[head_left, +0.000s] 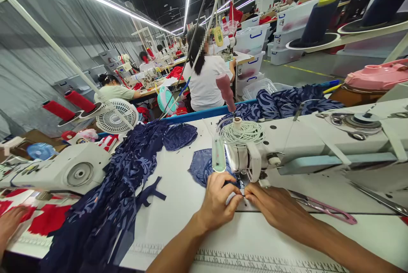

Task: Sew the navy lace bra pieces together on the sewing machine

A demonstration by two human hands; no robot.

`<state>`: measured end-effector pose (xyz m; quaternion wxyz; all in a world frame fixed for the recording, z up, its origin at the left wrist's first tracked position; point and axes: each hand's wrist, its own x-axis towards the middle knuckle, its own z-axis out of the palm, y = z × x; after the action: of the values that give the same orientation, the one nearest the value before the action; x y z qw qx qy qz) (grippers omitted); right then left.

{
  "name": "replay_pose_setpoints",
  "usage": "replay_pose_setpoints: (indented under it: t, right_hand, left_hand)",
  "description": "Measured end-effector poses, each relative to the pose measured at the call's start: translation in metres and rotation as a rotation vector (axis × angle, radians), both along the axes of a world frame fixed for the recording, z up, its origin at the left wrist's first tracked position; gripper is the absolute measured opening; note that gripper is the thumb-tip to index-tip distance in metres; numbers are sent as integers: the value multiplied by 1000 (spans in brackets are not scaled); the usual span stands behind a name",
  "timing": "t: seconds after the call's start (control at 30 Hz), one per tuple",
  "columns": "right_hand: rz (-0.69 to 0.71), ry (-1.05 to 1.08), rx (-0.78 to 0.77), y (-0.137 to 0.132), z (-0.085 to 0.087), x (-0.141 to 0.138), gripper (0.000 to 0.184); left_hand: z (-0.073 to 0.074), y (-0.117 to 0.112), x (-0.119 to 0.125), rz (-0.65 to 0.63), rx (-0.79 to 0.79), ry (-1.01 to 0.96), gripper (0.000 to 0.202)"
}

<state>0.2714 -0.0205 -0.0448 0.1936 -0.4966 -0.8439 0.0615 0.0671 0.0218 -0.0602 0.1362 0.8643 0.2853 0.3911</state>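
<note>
Printed along the near table edge, a black-marked ruler scale (242, 261) is partly covered by the left forearm (181, 241); leftward, a tangled heap of navy patterned fabric (127, 175) lies apparently within easy reach. Past a sheer navy fabric piece (200, 166), the left hand (220, 203) and right hand (274, 205) pinch narrowly at a thin dark edge of material (243, 196) before a white metal sewing machine (302, 135), seemingly steadying it, though fingers hide whether both belong together. Rightward, a slim pink-handled tool (338, 211) sits handily, its tip indistinct.
</note>
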Motion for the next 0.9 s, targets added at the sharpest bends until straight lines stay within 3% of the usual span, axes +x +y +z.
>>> replay_pose_setpoints:
  t: [0.13, 0.3, 0.4, 0.63, 0.9]
  right_hand:
    - [6, 3, 45, 1, -6, -1, 21]
    - [-51, -52, 271, 8, -23, 11, 34]
    - [-65, -120, 382, 10, -26, 13, 38]
    - [-1, -138, 426, 6, -21, 9, 39]
    - [14, -51, 475, 9, -38, 12, 41]
  left_hand:
    - [0, -1, 1, 5, -22, 7, 4]
    - [-3, 4, 2, 201, -140, -55, 11]
    - [-5, 7, 4, 249, -139, -52, 12]
    - [-5, 8, 12, 230, -76, 39, 13]
    - [-8, 15, 15, 266, -183, 47, 12]
